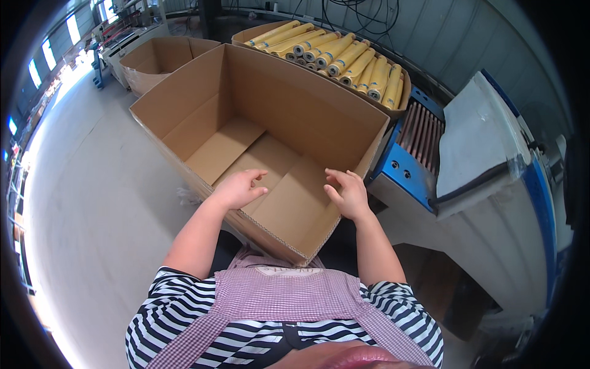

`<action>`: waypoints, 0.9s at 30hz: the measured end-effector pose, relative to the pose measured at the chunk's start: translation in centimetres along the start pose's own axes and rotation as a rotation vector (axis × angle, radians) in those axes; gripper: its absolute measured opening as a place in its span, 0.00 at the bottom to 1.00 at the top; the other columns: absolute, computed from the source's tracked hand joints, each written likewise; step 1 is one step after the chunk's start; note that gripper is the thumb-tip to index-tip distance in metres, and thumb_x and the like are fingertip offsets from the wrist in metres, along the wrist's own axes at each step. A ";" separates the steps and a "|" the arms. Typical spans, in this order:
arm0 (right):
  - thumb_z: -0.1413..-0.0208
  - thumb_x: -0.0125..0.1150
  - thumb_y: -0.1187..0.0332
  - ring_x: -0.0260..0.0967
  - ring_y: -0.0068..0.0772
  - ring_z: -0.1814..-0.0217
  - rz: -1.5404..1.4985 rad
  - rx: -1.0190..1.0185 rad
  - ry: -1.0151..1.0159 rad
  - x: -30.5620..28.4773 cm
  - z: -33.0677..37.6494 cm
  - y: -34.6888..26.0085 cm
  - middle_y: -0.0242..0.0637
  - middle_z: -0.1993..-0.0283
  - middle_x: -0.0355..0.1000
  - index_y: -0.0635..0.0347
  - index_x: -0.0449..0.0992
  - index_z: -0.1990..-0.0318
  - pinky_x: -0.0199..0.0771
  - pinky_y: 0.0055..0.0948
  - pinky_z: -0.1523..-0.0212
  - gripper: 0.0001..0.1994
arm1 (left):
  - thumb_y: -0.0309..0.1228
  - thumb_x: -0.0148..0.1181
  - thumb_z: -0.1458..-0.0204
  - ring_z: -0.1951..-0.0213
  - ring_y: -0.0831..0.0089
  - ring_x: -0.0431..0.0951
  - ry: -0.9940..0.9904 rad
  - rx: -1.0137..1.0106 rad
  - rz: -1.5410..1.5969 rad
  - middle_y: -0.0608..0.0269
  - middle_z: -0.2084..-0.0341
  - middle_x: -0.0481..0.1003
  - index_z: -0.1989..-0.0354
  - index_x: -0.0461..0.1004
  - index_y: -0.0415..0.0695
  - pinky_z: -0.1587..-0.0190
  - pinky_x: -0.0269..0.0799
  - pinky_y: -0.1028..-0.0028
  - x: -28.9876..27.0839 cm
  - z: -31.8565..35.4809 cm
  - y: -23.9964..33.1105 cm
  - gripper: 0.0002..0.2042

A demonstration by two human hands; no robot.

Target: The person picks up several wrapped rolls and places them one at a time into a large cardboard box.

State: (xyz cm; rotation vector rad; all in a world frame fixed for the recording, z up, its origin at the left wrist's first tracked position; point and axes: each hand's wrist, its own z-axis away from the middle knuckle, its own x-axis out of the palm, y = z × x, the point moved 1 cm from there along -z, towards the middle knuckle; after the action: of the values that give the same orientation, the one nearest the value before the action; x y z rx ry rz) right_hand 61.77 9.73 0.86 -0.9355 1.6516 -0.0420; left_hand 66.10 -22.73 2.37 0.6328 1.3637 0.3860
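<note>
Before me stands a large brown cardboard box (pixel 295 89) with its top uncovered; its bottom flaps show and nothing lies inside. My left hand (pixel 238 188) is over the near left rim, fingers apart and curled a little, holding nothing. Over the right part of the box, my right hand (pixel 347 193) hangs with thumb and fingers spread, also holding nothing. Whether either wrist touches the cardboard edge, I cannot tell.
Behind the box, another carton (pixel 246 32) holds several yellow-wrapped rolls (pixel 341 54). A smaller carton (pixel 161 56) stands at the far left. To the right is a blue and white machine (pixel 405 175) with metal rollers (pixel 421 136). Grey floor (pixel 117 184) stretches along the left.
</note>
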 end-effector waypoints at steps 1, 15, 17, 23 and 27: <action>0.45 0.66 0.62 0.72 0.42 0.41 0.008 0.009 0.018 -0.1 0.1 0.0 0.37 0.51 0.80 0.53 0.75 0.41 0.58 0.44 0.28 0.23 | 0.41 0.63 0.44 0.50 0.58 0.80 -0.005 -0.010 -0.004 0.50 0.47 0.78 0.38 0.71 0.43 0.47 0.76 0.63 0.1 0.1 0.1 0.27; 0.45 0.65 0.61 0.70 0.41 0.40 -0.034 -0.019 0.082 -0.1 0.6 0.5 0.35 0.48 0.78 0.53 0.77 0.44 0.58 0.42 0.30 0.21 | 0.34 0.65 0.45 0.59 0.67 0.80 0.050 -0.044 0.053 0.56 0.51 0.79 0.38 0.72 0.42 0.52 0.77 0.68 0.4 0.1 0.2 0.25; 0.45 0.65 0.61 0.71 0.42 0.41 -0.044 -0.030 0.099 0.0 0.5 0.7 0.35 0.50 0.78 0.53 0.77 0.44 0.59 0.42 0.31 0.21 | 0.34 0.65 0.45 0.59 0.66 0.80 0.045 -0.054 0.049 0.55 0.51 0.79 0.38 0.72 0.42 0.51 0.77 0.68 0.4 0.1 0.5 0.25; 0.44 0.60 0.63 0.75 0.45 0.51 -0.143 0.018 0.176 0.1 -0.8 1.8 0.39 0.61 0.80 0.54 0.82 0.54 0.71 0.42 0.44 0.13 | 0.33 0.64 0.44 0.60 0.66 0.81 0.117 0.015 -0.012 0.55 0.54 0.81 0.42 0.74 0.41 0.52 0.77 0.68 0.2 0.4 0.8 0.21; 0.44 0.57 0.64 0.76 0.48 0.59 -0.110 0.057 0.217 -0.7 -2.0 2.6 0.42 0.69 0.79 0.54 0.83 0.59 0.74 0.42 0.51 0.11 | 0.29 0.61 0.43 0.63 0.64 0.81 0.492 0.242 0.071 0.58 0.63 0.80 0.55 0.79 0.41 0.58 0.77 0.69 0.9 -1.2 0.3 0.10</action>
State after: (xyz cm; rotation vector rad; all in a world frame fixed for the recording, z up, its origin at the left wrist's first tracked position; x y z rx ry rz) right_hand 58.63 11.04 0.80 -1.0052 1.7861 -0.2722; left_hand 65.10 -21.72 1.71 0.8217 1.8801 0.4568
